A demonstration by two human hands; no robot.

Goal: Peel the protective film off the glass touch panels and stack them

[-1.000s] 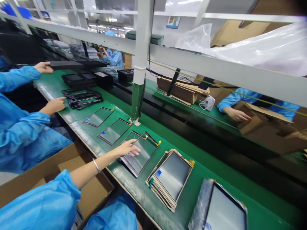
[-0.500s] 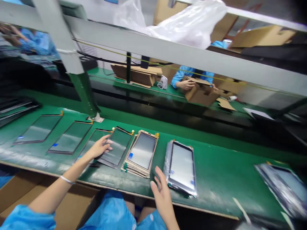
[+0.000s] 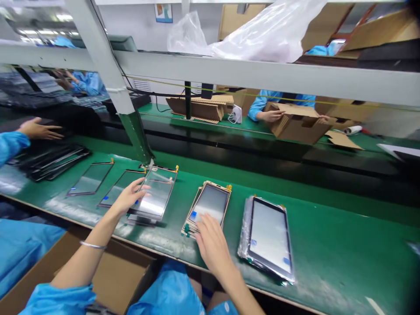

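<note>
Right hand (image 3: 212,243) moved over stack (image 3: 211,201), fingers extended, hold unclear; left hand (image 3: 131,196), half-curled, grips panel (image 3: 158,192), stack's nine o'clock.

free tabletop (image 3: 341,245) right of wrapped stack (image 3: 271,236), narrow gap between it and framed stack (image 3: 211,199), post (image 3: 110,74) blocking way beyond left hand (image 3: 129,197)

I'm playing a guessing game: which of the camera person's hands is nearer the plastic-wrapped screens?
Right. The right hand is just left of the plastic-wrapped screens, at the near end of the cream-framed stack. The left hand is farther left, at a clear panel.
</note>
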